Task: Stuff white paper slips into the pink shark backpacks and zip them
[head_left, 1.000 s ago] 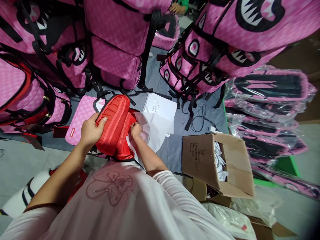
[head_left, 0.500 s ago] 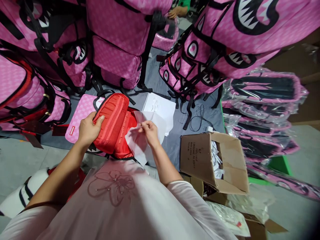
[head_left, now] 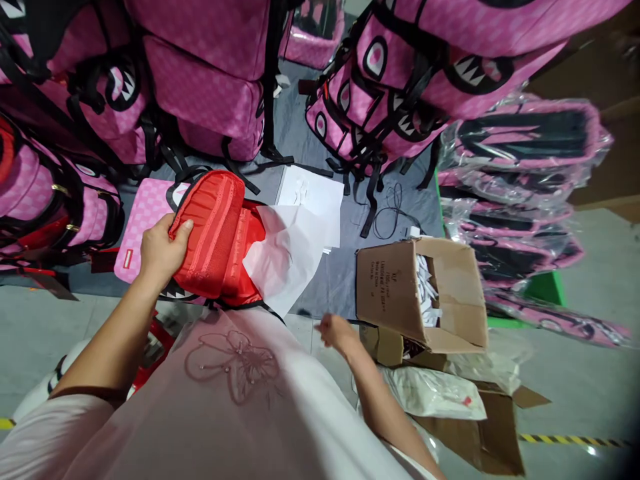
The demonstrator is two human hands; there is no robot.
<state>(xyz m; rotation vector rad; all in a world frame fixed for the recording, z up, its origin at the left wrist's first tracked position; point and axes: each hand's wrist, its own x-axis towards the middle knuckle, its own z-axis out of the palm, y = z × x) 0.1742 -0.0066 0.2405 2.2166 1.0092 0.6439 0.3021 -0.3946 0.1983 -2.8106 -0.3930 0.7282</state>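
Near the front edge of the gray table (head_left: 330, 287), a bag with red lining (head_left: 215, 233) lies open, and the left hand (head_left: 163, 250) has hold of its flap. The thumb presses on the red cloth, and the other fingers are partly hidden, tucked around the edge. The flap's long side runs away from the person and tips a bit to the right at the far end. From the left fingers, most of the bag lies to the right. A thin white sheet (head_left: 287, 253) sticks out of the bag's right side and spreads on the table. The right hand (head_left: 336, 332) is apart from the bag, past the table edge, with the sheet up and to its left. Its fingers look curled, but they are blurry, so I can't tell how tight they are or if they hold anything. It is nearer than the left hand to both the loose end of the sheet and the cardboard box (head_left: 385, 283), which has white slips (head_left: 427, 293) inside. White papers (head_left: 310, 187) lie flat behind the sheet. Big pink bags (head_left: 205, 93) stand along the back, and wrapped bags (head_left: 525, 137) are piled on the right.
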